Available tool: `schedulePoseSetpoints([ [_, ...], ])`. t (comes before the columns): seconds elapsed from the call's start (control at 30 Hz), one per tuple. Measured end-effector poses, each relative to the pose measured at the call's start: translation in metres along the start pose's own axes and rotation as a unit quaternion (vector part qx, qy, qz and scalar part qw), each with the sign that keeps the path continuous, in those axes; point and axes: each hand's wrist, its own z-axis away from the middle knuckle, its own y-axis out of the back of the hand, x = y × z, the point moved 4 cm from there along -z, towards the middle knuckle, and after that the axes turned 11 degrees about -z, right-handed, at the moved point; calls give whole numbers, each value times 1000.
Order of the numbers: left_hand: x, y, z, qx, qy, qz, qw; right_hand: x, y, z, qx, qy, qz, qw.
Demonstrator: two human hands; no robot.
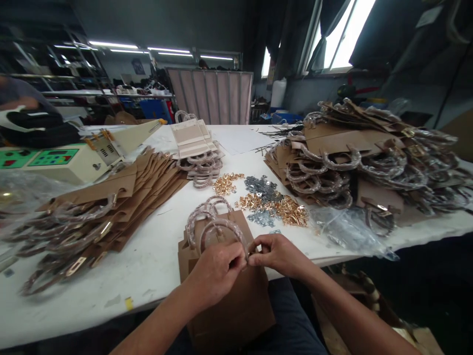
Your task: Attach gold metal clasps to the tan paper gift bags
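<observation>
Two bare hands work close together just past the table's near edge. The left hand [214, 273] and right hand [279, 255] are both curled into tight pinches, their fingertips meeting at the lower end of a plastic-wrapped ring handle [224, 234]. Any small part between them is hidden. That handle belongs to a brown kraft paper bag [231, 310], whose long axis points away from the person. Its handles lie toward the table's middle, and its base hangs over the near edge above dark trousers [291, 325].

Just past the hands lie heaps of gold-coloured buckles [290, 212] and grey metal fittings [262, 188], beside a clear plastic bag [343, 229]. Large fanned stacks of similar bags lie to the left [111, 217] and right [351, 162], the left one near the table's edge and cut off by the frame. Farther off stand a cream-coloured machine [62, 160] and a pale partition [210, 93]. A co-worker's sleeve [22, 96] is dim at far left.
</observation>
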Motion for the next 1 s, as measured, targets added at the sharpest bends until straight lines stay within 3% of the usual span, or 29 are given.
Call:
schedulePoseSetpoints([
  [0.23,-28,-4,-15,-7,70,-90,993,20,-7,-18,119,33,40,991],
  [0.33,-34,-3,-8,29,69,-155,985,30,23,-30,185,54,161,968],
  [0.47,-42,1,25,192,23,-210,958,44,85,-50,276,39,348,895],
  [0.57,-57,-2,58,274,48,-227,933,56,110,-65,263,14,396,880],
  [0.73,-74,-18,99,286,103,-234,924,59,111,-82,237,-14,457,857],
  [1.0,-74,-33,116,317,129,-232,911,44,101,-120,205,-1,494,845],
])
